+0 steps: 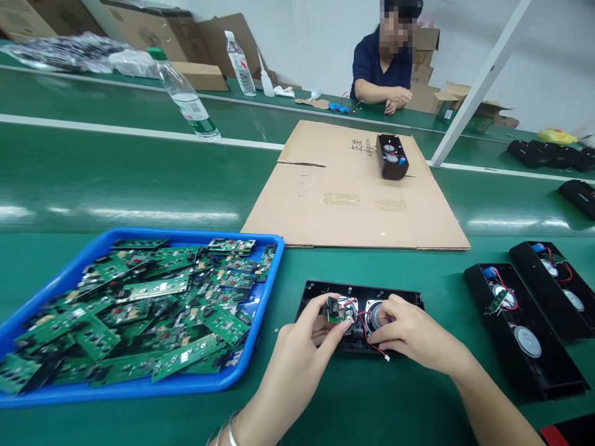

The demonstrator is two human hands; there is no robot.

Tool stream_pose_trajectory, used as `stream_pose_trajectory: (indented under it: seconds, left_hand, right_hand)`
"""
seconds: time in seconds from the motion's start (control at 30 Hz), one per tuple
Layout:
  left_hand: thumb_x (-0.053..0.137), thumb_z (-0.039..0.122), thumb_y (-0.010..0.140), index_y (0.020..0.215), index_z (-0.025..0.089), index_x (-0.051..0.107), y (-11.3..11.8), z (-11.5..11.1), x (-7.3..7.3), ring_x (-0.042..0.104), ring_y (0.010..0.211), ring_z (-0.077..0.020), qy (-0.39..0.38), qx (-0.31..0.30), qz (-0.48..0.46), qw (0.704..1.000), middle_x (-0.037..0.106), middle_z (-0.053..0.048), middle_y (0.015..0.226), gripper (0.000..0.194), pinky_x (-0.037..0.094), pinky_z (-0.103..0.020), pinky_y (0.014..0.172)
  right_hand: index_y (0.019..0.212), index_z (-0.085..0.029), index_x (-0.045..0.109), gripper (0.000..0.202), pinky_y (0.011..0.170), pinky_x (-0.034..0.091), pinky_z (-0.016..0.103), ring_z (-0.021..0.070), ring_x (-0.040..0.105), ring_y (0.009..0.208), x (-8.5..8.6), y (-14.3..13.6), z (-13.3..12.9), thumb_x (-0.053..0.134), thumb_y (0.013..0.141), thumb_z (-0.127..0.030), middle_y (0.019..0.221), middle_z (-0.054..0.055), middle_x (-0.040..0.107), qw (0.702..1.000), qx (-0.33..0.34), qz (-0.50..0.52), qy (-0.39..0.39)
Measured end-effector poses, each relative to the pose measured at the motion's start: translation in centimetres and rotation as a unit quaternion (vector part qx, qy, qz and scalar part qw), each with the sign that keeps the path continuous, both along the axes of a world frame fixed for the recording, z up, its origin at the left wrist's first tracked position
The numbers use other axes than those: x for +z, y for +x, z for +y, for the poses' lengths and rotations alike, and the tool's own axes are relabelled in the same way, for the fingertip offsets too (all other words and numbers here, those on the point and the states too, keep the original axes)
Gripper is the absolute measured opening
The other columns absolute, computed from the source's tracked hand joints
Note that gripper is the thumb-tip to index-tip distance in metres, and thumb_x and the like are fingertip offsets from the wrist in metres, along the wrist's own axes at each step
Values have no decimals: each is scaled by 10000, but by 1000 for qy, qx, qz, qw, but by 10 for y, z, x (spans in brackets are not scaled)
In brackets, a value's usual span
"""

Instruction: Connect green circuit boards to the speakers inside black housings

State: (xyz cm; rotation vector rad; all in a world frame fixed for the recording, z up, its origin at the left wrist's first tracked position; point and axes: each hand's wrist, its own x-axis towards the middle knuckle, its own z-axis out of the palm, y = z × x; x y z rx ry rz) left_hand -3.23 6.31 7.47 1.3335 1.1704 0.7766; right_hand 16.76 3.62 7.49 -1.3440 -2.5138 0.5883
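Table (348,396): green, under the hands' work; clock directions run from the open case.
Co-worker (379,68): well apart at 12 o'clock, in a dark top.
Cardboard sheet (348,179): flat at 12 o'clock, bearing 1 black case (394,170) on its 2 o'clock side.
Blue tray (274,272): at 9 o'clock, heaped with green boards (171,316).
Side cases (514,319): 2, black, wired, next to each other at 3 o'clock.
Open case (367,290): black, lying crosswise beneath both hands, 2 round speakers inside.
Left hand (302,344): gripping a circuit board between thumb and fingers.
Right hand (409,328): fingers bent at the 3 o'clock speaker; cannot tell whether they pinch a wire.
Circuit board (341,317): above the 9 o'clock speaker.
Wires (362,317): red and black, between the hands.
Plug (387,357): white, at the case's near edge, 5 o'clock.
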Motion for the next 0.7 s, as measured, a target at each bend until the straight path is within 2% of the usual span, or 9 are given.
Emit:
stream_pose_trajectory:
  seconds: [0.17,0.23,0.3,0.37,0.47,0.53,0.6,0.7]
  left_hand:
    - [571,298,756,1024,217,528,2,2,3,715,750,-197,7,0,-7,1000,751,1,814,283,598,-277,662]
    - [554,280,776,1025,219,528,2,2,1,716,742,-181,38,1,4,999,751,5,816,259,593,-239,632]
    - [534,258,803,1022,219,532,3,-1,-1,717,711,-164,102,9,30,994,749,6,803,223,583,-200,594]
    - [509,241,837,1028,217,538,4,-7,-6,714,667,-151,212,15,81,974,747,-6,818,195,573,-186,579]
    - [434,209,887,1067,189,529,4,-18,-15,707,663,-165,392,4,180,902,741,-54,844,204,570,-222,601]
    - [376,172,905,1097,161,512,2,-22,-22,707,699,-182,455,-10,223,862,736,-83,837,236,565,-241,611]
    - [340,145,912,1120,143,496,1,-23,-27,707,714,-187,473,-15,245,846,735,-97,838,260,560,-244,608]
    - [327,145,914,1126,135,486,-1,-20,-28,707,674,-183,461,-18,255,850,736,-92,818,266,553,-237,576]
  right_hand:
    - [902,-235,697,159,564,362,245,151,473,731,-4,-14,4,570,848,-156,762,29,547,1000,8,-29,-3]
    - [902,-218,691,149,627,397,249,154,503,775,-6,-18,4,558,859,-167,801,33,588,1000,-19,-13,-22]
    - [848,-194,684,126,680,417,247,152,529,796,-9,-22,4,560,859,-176,803,30,615,996,-70,9,-50]
    - [754,-175,663,137,662,414,242,148,543,754,-13,-27,5,563,847,-169,753,24,619,988,-138,15,-73]
    - [586,-164,582,228,548,353,237,126,496,590,-17,-33,7,537,807,-131,607,2,546,962,-260,-19,-88]
    - [615,-168,568,168,515,319,233,114,457,550,-17,-35,9,523,766,-109,607,-13,502,944,-322,-12,-75]
    - [702,-174,577,113,523,331,220,107,459,577,-14,-34,9,509,739,-92,678,-14,502,942,-323,47,-77]
    - [709,-178,579,96,524,355,206,83,441,574,-8,-28,10,508,734,-118,776,-5,508,937,-258,181,-147]
